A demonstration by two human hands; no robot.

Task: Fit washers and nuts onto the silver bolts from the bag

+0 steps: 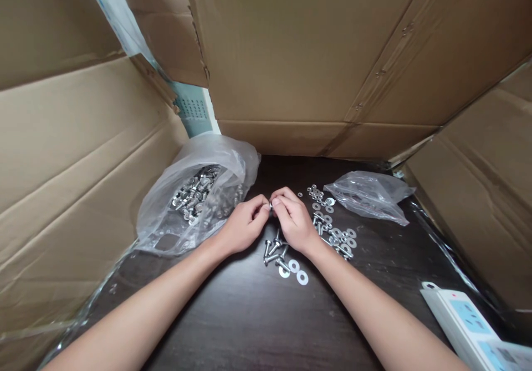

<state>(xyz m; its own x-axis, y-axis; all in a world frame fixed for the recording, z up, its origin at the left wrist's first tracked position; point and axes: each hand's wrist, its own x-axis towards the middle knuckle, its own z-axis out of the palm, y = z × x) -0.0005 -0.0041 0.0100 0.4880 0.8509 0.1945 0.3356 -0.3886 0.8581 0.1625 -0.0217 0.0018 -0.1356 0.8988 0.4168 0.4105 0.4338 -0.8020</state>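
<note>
Pinching a small metal piece (271,207) over a dark table (233,315)

The small metal piece is sitting between the fingertips of both hands, near the middle of the view, and the fingers are covering so much of it that its exact form cannot be told. The left hand (249,222) is gripping it from one side with thumb and curled fingers, and the right hand (294,224) is grasping it from the other, the two nearly meeting.

Just nearer the body, several loose bolts (275,248) are lying in a small group, with flat washers (298,277) resting beside them. To the right of the right hand, a mixed pile of bolts and washers (332,235) is spreading over the table, and small nuts (316,192) are clustering at its far end. On the left, a translucent plastic bag (158,210) is gaping open, holding many more bolts (195,196). A crumpled clear bag (369,194) is lying beyond the pile. Farther out, a white power strip (465,318) is resting at the lower right, and cardboard panels (291,55) are enclosing the table.
</note>
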